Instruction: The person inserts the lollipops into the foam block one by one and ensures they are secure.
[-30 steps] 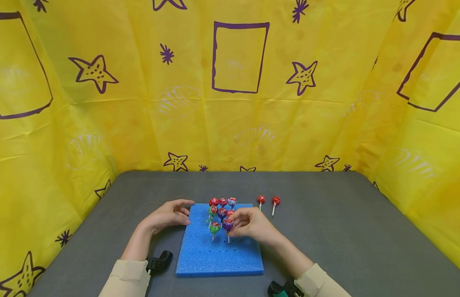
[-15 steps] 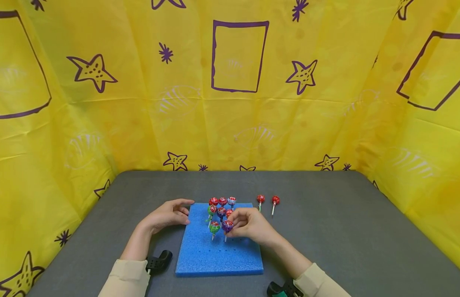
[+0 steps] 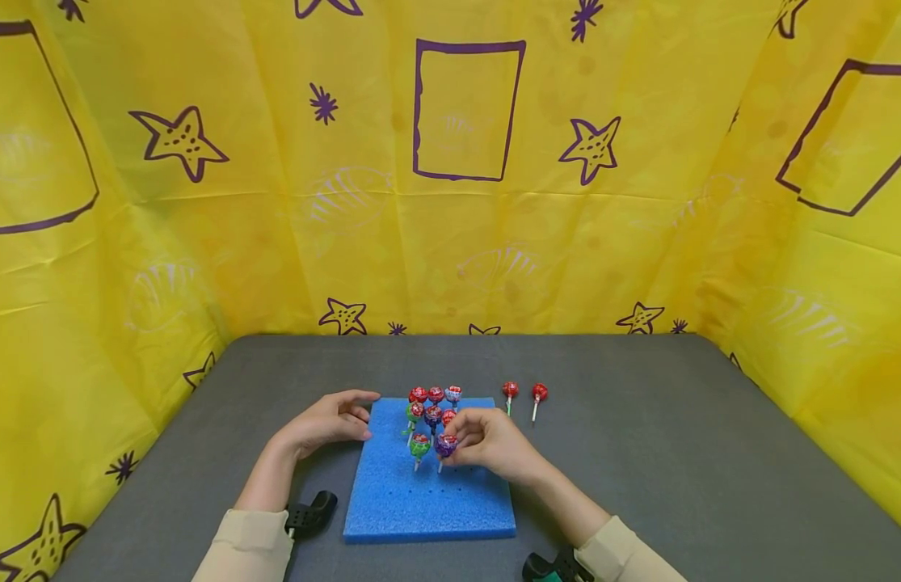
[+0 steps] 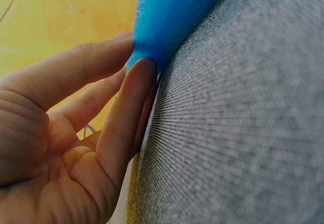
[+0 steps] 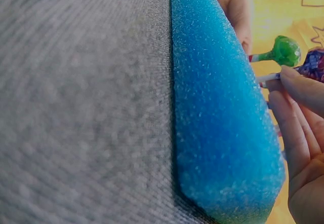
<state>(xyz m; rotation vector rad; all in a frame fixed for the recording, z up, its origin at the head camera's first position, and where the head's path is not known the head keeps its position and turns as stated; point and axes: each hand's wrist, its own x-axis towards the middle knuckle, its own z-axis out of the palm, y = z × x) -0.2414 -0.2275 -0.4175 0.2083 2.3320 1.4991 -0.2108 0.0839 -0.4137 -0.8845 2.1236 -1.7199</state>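
My right hand (image 3: 490, 440) pinches the white stick of a purple-wrapped lollipop (image 3: 446, 445) between thumb and fingers. The stick's lower end meets the top of a blue foam block (image 3: 428, 517); how deep it sits cannot be told. Just left of it, a green lollipop (image 3: 419, 444) stands in the foam. Behind these, several more stand in rows, among them another green one (image 3: 415, 411) and a blue-white one (image 3: 453, 394); a red one (image 3: 448, 417) is partly hidden by my right hand. My left hand (image 3: 330, 422) rests its fingertips against the block's left edge near the far corner.
Two red lollipops, a nearer-to-block one (image 3: 511, 390) and an outer one (image 3: 540, 393), lie on the grey table (image 3: 675, 453) beyond the block's right side. Small holes dot the foam's front half. A yellow patterned curtain (image 3: 275, 242) surrounds the table.
My right hand has shifted slightly left with the purple lollipop, whose stick now leans a little and sits closer to the front green lollipop. The left hand has stayed against the block.
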